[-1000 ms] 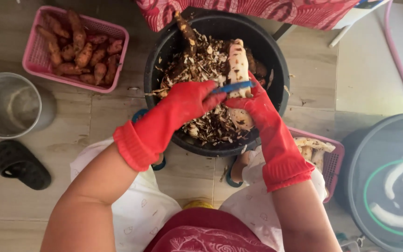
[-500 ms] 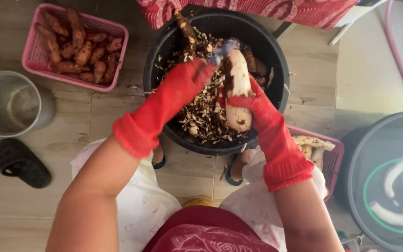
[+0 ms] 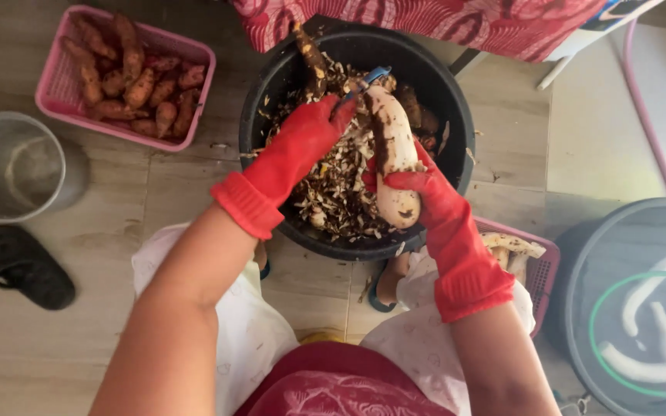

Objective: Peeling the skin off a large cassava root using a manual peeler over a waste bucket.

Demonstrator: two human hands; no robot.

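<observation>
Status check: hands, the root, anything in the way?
Left hand grips blue peeler. Right hand holds half-peeled root over black tub of peelings. Nothing in the way.

Home floor used for kitchen prep: wood-look tile floor (image 3: 156, 192), pink basket of unpeeled tubers (image 3: 125, 77) at 10 o'clock, metal pot (image 3: 9, 166) at 9, black sandal (image 3: 25, 266) nearby.

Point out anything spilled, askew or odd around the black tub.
A few peel scraps lie on the floor just outside the black tub, left of its rim. Otherwise peelings stay inside it. The left hand holds a blue peeler against the half-peeled root gripped by the right hand.
</observation>
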